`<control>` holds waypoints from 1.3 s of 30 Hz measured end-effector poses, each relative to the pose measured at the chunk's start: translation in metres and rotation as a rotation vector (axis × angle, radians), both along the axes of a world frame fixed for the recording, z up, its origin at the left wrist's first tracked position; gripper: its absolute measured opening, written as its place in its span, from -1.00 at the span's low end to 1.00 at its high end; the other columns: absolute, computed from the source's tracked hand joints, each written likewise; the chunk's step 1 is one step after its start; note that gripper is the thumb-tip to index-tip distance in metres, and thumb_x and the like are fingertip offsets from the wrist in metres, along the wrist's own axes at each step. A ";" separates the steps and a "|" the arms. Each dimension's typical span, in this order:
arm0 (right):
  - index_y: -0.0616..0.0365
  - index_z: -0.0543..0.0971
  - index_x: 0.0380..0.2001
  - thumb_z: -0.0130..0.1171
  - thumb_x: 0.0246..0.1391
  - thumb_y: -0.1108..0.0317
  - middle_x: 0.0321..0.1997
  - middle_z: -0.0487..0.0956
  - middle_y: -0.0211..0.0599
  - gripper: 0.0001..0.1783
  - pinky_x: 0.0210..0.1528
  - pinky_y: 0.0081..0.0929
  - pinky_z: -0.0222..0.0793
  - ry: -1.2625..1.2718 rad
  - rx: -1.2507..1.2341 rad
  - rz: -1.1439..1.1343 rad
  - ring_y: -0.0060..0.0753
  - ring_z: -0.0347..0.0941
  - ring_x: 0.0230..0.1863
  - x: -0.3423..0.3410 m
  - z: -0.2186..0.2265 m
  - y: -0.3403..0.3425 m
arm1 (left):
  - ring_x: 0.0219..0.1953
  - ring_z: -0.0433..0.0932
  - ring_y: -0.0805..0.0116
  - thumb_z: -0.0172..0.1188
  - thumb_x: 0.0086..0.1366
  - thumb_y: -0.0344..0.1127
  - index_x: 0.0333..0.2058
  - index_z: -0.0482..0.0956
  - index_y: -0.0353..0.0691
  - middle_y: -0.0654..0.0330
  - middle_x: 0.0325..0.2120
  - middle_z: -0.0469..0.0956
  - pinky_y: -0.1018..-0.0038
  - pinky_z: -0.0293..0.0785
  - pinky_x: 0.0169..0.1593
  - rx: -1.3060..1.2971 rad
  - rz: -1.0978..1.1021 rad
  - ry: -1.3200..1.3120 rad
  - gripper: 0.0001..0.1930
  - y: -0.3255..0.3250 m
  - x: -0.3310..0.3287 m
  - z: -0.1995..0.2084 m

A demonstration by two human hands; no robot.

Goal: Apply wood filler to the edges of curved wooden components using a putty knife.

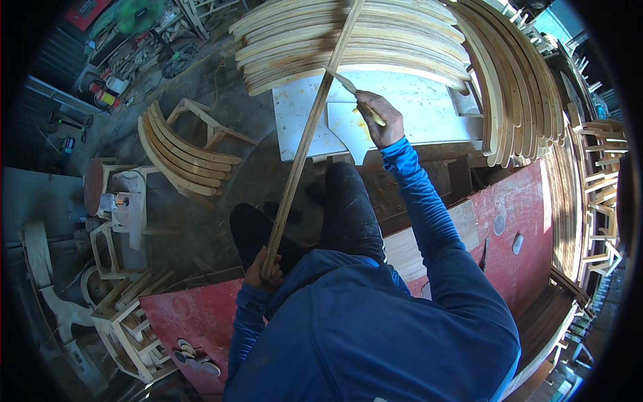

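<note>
A long, narrow wooden strip (305, 144) slants up from my lap and across the white board in front of me. My left hand (264, 269) is closed round its lower end, close to my body. In my right hand (382, 119) is a putty knife (343, 82) with a yellowish handle, its blade pointing up and left. The blade tip meets or overlaps the strip; I cannot tell whether it presses on it. The strip's far end passes over a row of curved wooden pieces (402, 40).
The white board (301, 120) carries a loose pale sheet (345, 127) and yellowish smears. More curved pieces are stacked at the right (519, 87) and left (184, 157). A red board (516, 228) lies at my right, near wooden frames (603, 194). A sanding machine (124, 201) stands left.
</note>
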State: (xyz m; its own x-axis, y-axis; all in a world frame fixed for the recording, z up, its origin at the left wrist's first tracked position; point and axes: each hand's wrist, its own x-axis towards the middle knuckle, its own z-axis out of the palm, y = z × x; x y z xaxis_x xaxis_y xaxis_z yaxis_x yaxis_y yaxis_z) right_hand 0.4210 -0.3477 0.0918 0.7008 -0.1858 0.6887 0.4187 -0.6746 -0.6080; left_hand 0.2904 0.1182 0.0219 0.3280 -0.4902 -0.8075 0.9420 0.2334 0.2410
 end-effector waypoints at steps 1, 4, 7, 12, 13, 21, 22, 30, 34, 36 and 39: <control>0.19 0.65 -0.02 0.30 0.10 0.58 -0.01 0.67 -0.05 -0.66 0.04 -0.39 0.55 -0.020 -0.108 0.010 -0.13 0.63 0.00 0.003 -0.004 0.004 | -0.74 0.19 0.44 -0.10 0.46 0.29 -0.20 0.54 -0.15 0.28 -0.75 0.33 0.49 0.14 -0.61 0.021 0.005 0.009 -0.44 0.000 -0.001 0.001; 0.08 0.66 0.01 0.31 -0.12 0.61 0.09 0.61 -0.13 -0.48 0.11 -0.31 0.54 0.094 -0.323 0.058 -0.04 0.57 0.06 -0.004 -0.015 0.018 | -0.74 0.19 0.45 -0.09 0.46 0.29 -0.21 0.54 -0.15 0.28 -0.75 0.33 0.49 0.13 -0.61 0.014 0.001 0.012 -0.44 -0.001 0.000 0.003; 0.05 0.60 0.10 0.31 -0.09 0.55 0.17 0.56 -0.11 -0.42 0.17 -0.26 0.51 0.172 -0.395 0.083 -0.01 0.54 0.12 -0.027 -0.018 0.032 | -0.74 0.19 0.45 -0.09 0.45 0.29 -0.21 0.54 -0.16 0.29 -0.75 0.33 0.50 0.12 -0.62 0.047 -0.003 0.016 -0.43 -0.002 0.001 0.004; 0.01 0.66 0.01 0.28 0.00 0.54 0.03 0.65 -0.14 -0.56 0.07 -0.29 0.58 0.210 -0.263 -0.008 -0.04 0.61 0.02 -0.034 0.006 0.029 | -0.76 0.24 0.44 -0.03 0.45 0.26 -0.22 0.55 -0.21 0.27 -0.75 0.34 0.50 0.14 -0.65 0.006 0.030 0.022 -0.44 -0.002 0.000 0.002; 0.02 0.66 0.00 0.27 -0.01 0.55 0.04 0.65 -0.14 -0.56 0.07 -0.29 0.58 0.232 -0.240 -0.028 -0.03 0.61 0.02 -0.031 0.012 0.024 | -0.76 0.24 0.43 -0.04 0.45 0.25 -0.22 0.55 -0.21 0.27 -0.75 0.34 0.50 0.14 -0.65 -0.002 0.037 0.025 -0.44 -0.002 0.000 0.001; 0.08 0.56 0.03 0.17 0.09 0.36 0.07 0.56 -0.16 -0.61 -0.05 -0.29 0.60 0.239 -0.699 0.003 -0.09 0.60 -0.02 -0.014 0.013 0.042 | -0.76 0.24 0.44 -0.04 0.46 0.25 -0.22 0.54 -0.21 0.28 -0.77 0.33 0.49 0.14 -0.64 0.043 0.030 -0.042 -0.45 -0.008 -0.001 0.006; 0.08 0.56 0.01 0.17 0.09 0.35 0.06 0.56 -0.16 -0.62 -0.07 -0.29 0.61 0.227 -0.726 0.033 -0.10 0.60 -0.04 -0.025 0.012 0.051 | -0.77 0.23 0.44 -0.05 0.46 0.24 -0.23 0.54 -0.21 0.28 -0.77 0.32 0.49 0.14 -0.64 0.076 0.036 -0.039 -0.45 -0.008 -0.002 0.006; 0.06 0.57 0.10 0.12 0.08 0.46 0.14 0.59 -0.12 -0.54 0.01 -0.22 0.59 0.220 -0.524 -0.067 -0.02 0.60 0.02 0.000 0.031 0.031 | -0.75 0.21 0.43 -0.12 0.46 0.29 -0.21 0.56 -0.17 0.29 -0.75 0.34 0.48 0.12 -0.63 0.019 -0.016 -0.061 -0.42 -0.004 -0.002 0.000; 0.09 0.55 0.09 0.14 0.07 0.41 0.06 0.57 -0.14 -0.55 -0.05 -0.25 0.60 0.361 -0.718 0.047 -0.02 0.60 -0.02 -0.010 0.027 0.049 | -0.76 0.19 0.43 -0.14 0.47 0.29 -0.21 0.56 -0.17 0.29 -0.76 0.31 0.47 0.11 -0.64 0.088 -0.006 -0.041 -0.41 -0.005 -0.002 -0.001; 0.10 0.56 0.05 0.15 0.08 0.37 0.03 0.58 -0.17 -0.58 -0.09 -0.27 0.61 0.297 -0.697 0.137 -0.08 0.62 -0.05 -0.033 0.024 0.066 | -0.76 0.18 0.43 -0.13 0.47 0.29 -0.21 0.56 -0.17 0.29 -0.77 0.31 0.47 0.10 -0.64 0.087 0.006 -0.036 -0.41 -0.003 -0.003 -0.002; 0.12 0.59 0.03 0.18 0.05 0.40 0.02 0.61 -0.15 -0.59 -0.10 -0.26 0.61 0.310 -0.628 0.212 -0.09 0.63 -0.03 -0.048 0.030 0.068 | -0.76 0.18 0.43 -0.12 0.47 0.28 -0.23 0.56 -0.17 0.29 -0.77 0.31 0.47 0.10 -0.64 0.043 0.030 -0.029 -0.42 -0.001 -0.003 -0.005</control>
